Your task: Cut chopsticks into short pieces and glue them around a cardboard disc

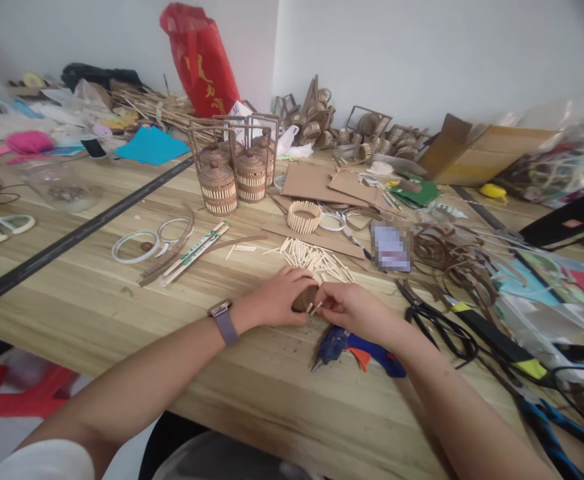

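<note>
My left hand [283,298] is curled round a small brown cardboard ring [304,299], partly hidden by the fingers. Thumb and fingertips of my right hand [351,308] pinch a short wooden stick [317,308] at the ring's near side; another pale stick seems to stand beside it. Just beyond both hands lies a loose pile of short wooden sticks [317,259]. A finished-looking ring of upright sticks [304,217] rests behind the pile. Under my right wrist, a blue glue gun [333,347] lies on the table with its nozzle toward me.
Several lidded stick baskets [219,187] with tall handles stand at the back. Rolls of white tape [135,247] and paper-wrapped chopsticks [195,254] lie left. Black scissors [439,320], a yellow-and-black cutter [497,337] and brown strips [447,253] crowd the right. A red bag [202,63] leans behind.
</note>
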{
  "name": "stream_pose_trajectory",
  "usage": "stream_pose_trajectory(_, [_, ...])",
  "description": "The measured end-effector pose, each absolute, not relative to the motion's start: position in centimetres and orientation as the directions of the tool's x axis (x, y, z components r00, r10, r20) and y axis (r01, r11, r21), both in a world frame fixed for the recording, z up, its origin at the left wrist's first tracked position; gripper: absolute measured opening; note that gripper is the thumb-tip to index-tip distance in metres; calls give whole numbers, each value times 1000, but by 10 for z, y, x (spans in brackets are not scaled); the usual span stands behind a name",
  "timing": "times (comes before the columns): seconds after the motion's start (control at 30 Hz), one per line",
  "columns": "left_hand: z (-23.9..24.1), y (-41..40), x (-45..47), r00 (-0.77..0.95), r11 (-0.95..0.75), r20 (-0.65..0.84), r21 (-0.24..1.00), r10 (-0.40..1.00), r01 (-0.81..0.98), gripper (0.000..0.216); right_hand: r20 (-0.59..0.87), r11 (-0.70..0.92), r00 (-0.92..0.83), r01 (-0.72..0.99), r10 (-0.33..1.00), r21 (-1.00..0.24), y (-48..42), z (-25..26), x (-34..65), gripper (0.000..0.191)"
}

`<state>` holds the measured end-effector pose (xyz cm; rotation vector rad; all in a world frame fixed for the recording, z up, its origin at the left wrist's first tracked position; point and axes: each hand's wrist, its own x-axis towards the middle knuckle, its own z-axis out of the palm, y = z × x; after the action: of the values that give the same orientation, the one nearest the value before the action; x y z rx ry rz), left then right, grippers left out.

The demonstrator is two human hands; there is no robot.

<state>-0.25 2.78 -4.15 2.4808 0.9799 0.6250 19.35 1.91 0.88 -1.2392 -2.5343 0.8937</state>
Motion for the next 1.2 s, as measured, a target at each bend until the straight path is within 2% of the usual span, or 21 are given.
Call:
stream_pose_trajectory(0.23, [-37,26,-2,656,-666,246,528,713,527,50,-55,569,-677,656,734,-496,17,11,191,9])
stream_pose_trajectory(0.5, [-38,28,-3,666,-668,233,524,709,528,52,-48,623,-724,624,689,-472,16,13,190,10])
stream_pose_trajectory(1.07, [-36,27,-3,681,-677,220,510,699,530,51,-66,608,-706,650,705,-456,16,10,189,8])
stream_pose_trajectory(1.2, [-38,27,-7,697,-692,232,522,678,499,59,-8,586,-658,676,753,-446,13,19,196,14])
